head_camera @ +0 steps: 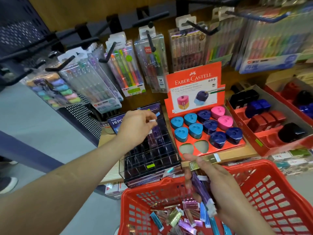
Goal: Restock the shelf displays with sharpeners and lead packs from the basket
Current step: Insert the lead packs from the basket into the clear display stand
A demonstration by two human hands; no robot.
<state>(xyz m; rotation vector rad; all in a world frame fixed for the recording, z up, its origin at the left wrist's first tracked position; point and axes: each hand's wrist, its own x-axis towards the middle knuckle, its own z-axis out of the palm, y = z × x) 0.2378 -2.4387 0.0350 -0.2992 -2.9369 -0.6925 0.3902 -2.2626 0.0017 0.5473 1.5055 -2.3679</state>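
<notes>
Spill risk: lead pack [153, 120] fingertip-pinched in left hand [135, 126] grip; overfull bundle [201, 189] clutched in right hand [220, 187], 5 o'clock.

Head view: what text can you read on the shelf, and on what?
"FABER-CASTELL": header of the red cardboard sharpener display box.
"12" and "Grip Auto-Double-Sharpener": same header.
"HI-PO", cut off by the left hand: blue card behind the clear acrylic lead rack.
"ON.PVC": that rack's dark top panel.
Hanging clear pen packs: labels too blurred.
</notes>
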